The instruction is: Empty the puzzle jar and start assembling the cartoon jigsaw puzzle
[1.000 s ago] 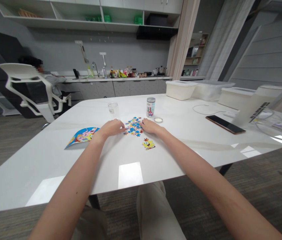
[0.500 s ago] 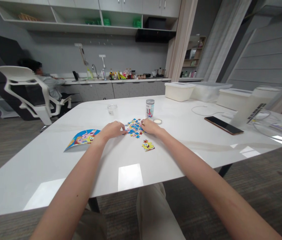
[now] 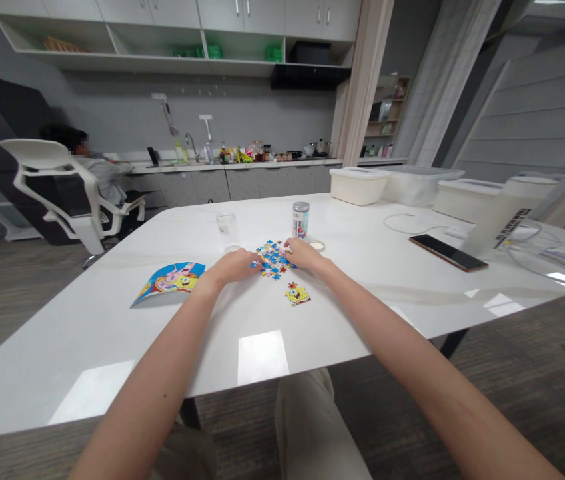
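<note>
A loose pile of jigsaw puzzle pieces (image 3: 274, 259), mostly blue with some yellow and pink, lies on the white table (image 3: 262, 317). At its left edge my left hand (image 3: 238, 266) is closed, with a blue puzzle piece showing at the fingertips. My right hand (image 3: 304, 254) reaches into the pile from the right, its fingers curled in; whatever they hold is hidden. Closer to me lies a small joined yellow cartoon section (image 3: 297, 295). A curved picture sheet (image 3: 175, 279) with the cartoon figures rests left of my left forearm.
Beyond the pile stand a clear jar (image 3: 227, 228) and a printed canister (image 3: 301, 220), with a round lid (image 3: 316, 245) beside it. To the right are a phone (image 3: 448, 253), a white bottle (image 3: 509, 213), cables and storage boxes (image 3: 359, 185). A person sits at the far left by a white chair (image 3: 57, 177).
My left hand has shifted slightly right into the pile and its fingers have drawn together on a blue piece. My right hand stays nearly in place. The view has tilted a little.
</note>
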Available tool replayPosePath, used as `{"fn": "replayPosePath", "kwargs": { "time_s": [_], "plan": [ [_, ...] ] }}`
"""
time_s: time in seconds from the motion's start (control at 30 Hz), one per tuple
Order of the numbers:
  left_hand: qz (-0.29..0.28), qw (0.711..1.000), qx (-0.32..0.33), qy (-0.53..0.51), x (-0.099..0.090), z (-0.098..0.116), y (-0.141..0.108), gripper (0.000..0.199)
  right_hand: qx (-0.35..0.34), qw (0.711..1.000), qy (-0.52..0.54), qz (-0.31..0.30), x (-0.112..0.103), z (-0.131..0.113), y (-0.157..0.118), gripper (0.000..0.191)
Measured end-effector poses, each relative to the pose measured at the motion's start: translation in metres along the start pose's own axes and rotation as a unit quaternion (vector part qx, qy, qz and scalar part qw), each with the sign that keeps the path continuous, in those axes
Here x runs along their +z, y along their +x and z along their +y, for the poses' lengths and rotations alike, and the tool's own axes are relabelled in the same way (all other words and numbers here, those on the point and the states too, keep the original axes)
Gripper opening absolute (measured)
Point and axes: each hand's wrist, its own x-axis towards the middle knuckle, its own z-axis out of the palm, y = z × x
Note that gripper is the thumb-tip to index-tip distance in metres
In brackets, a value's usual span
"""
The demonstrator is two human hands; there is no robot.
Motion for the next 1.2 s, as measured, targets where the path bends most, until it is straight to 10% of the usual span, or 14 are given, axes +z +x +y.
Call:
{"fn": "replayPosePath", "kwargs": {
  "time_s": [0.43, 0.77, 1.2],
  "plan": [
    [0.021, 1.000, -0.013, 0.012, 0.004, -0.002, 0.001, 0.028, -0.036, 0.999, 0.017, 0.026, 0.001, 0.001, 0.001, 0.022],
    [0.023, 1.000, -0.019, -0.003, 0.000, 0.001, -0.001, 0.024, -0.270, 0.959, 0.090, 0.003, -0.002, -0.012, -0.003, 0.015],
    [0.040, 0.999, -0.018, -0.015, -0.010, 0.009, -0.003, 0.025, -0.283, 0.956, 0.081, -0.002, -0.001, -0.014, -0.002, 0.011]
  ]
}}
